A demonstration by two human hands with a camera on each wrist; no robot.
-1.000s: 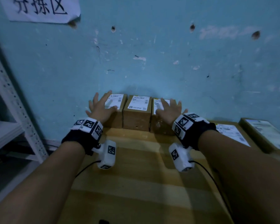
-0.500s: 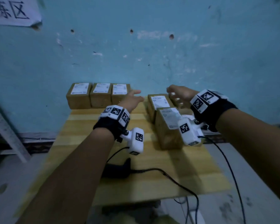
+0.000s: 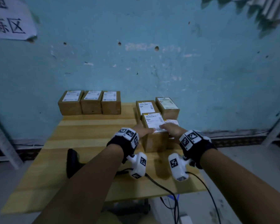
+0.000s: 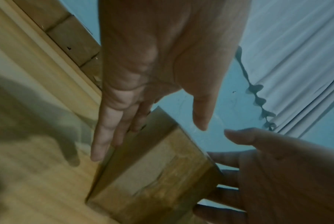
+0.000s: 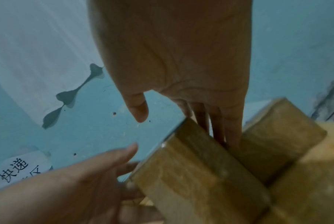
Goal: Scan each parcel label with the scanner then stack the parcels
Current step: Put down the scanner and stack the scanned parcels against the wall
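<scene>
Seven labelled cardboard parcels stand on the wooden desk (image 3: 90, 130). Taking the nearest parcel (image 3: 154, 126) as landmark: far to its left, near the desk's front, lies the black scanner (image 3: 72, 160), partly hidden by the left forearm. Behind and to the left of the landmark, three parcels (image 3: 89, 101) form a touching row against the blue wall. The left hand (image 3: 142, 130) lays straight fingers (image 4: 112, 130) flat along the landmark's left face, thumb spread above its top edge. The right hand (image 3: 171, 129) mirrors it on the right face, its fingers (image 5: 229, 128) slid straight into the gap between the landmark and a lower parcel (image 3: 172, 122) just beside it; neither hand curls round the box. Two further parcels (image 3: 157, 105) stand directly behind the landmark.
</scene>
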